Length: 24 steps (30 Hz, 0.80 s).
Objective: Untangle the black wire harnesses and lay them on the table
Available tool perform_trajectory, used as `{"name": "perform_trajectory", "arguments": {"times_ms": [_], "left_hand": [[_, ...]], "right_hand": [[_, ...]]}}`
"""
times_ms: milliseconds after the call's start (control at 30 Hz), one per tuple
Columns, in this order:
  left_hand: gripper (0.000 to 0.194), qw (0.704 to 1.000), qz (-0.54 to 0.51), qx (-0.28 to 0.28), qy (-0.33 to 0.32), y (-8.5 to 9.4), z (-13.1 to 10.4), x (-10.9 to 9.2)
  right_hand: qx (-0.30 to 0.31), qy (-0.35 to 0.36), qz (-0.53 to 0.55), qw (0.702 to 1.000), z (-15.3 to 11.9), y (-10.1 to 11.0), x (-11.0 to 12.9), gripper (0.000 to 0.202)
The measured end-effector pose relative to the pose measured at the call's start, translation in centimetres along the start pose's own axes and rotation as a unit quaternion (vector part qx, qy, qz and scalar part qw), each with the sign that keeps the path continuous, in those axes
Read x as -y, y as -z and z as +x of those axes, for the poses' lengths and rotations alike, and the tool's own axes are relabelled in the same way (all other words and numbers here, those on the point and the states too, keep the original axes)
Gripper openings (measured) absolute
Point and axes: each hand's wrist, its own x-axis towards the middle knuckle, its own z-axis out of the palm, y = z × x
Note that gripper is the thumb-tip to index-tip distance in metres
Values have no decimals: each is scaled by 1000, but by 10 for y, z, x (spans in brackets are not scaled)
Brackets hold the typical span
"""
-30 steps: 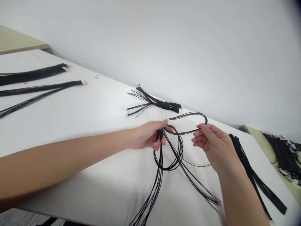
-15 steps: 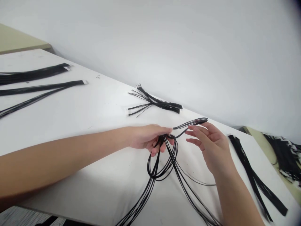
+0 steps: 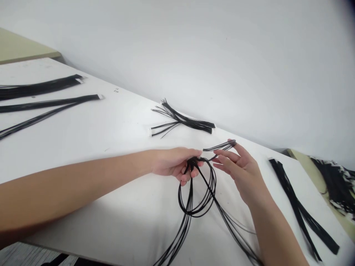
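My left hand is closed on a black wire harness above the white table, gripping it where the wires bunch together. Below the fingers the wires hang in a round loop, and two longer strands run down past the lower edge of the view. My right hand is to the right, its fingers curled around a smaller wire loop that sticks out from the bunch. One thin wire trails toward the right forearm. The exact finger contact inside the left palm is hidden.
On the white table lie a harness with loose ends near the wall, several black cable bundles at left, and another bundle at right. A pile of harnesses rests on a yellowish surface at far right.
My right hand has moved slightly left, toward my left hand, with the small loop around its fingers. The hanging loop and long strands have swung to the right.
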Motion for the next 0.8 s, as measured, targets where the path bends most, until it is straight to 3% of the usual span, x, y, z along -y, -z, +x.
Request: {"name": "perform_trajectory", "arguments": {"times_ms": [300, 467, 533, 633, 700, 800], "left_hand": [[31, 998, -37, -35, -39, 1, 2, 2], [31, 996, -47, -38, -68, 0, 1, 2], [32, 996, -42, -34, -71, 0, 1, 2], [34, 996, -38, -25, -72, 0, 1, 2], [35, 996, -35, -23, -75, 1, 2, 3], [37, 997, -29, -15, -76, 2, 2, 4]], "right_hand": [[-66, 115, -93, 987, -10, -9, -1, 86], [-68, 238, -92, 965, -15, -9, -5, 54], [-30, 276, -157, 948, -15, -6, -7, 33], [34, 322, -306, 895, -12, -3, -9, 6], [44, 355, -355, 864, -9, -3, -11, 4], [40, 381, -380, 842, -7, -4, -13, 8]]}}
